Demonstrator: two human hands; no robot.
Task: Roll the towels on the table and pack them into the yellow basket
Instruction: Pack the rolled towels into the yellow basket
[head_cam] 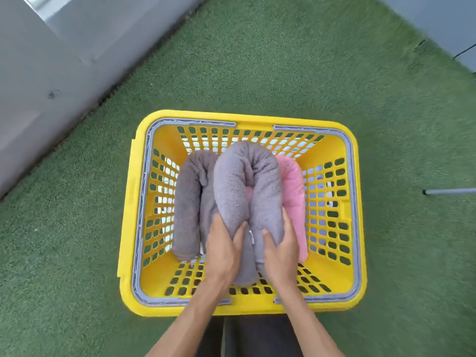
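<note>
Yellow basket (130, 228) sits on green turf (334, 73) beside grey floor (38, 73).

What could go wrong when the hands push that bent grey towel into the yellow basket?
1. The bent grey towel is held only at its two ends by the left hand and right hand, so it may spring open and unroll once let go.
2. It goes in between the darker grey towel and the pink towel, so it may squash or loosen them.
3. The yellow basket looks crowded, so the towel might stick up.
</note>
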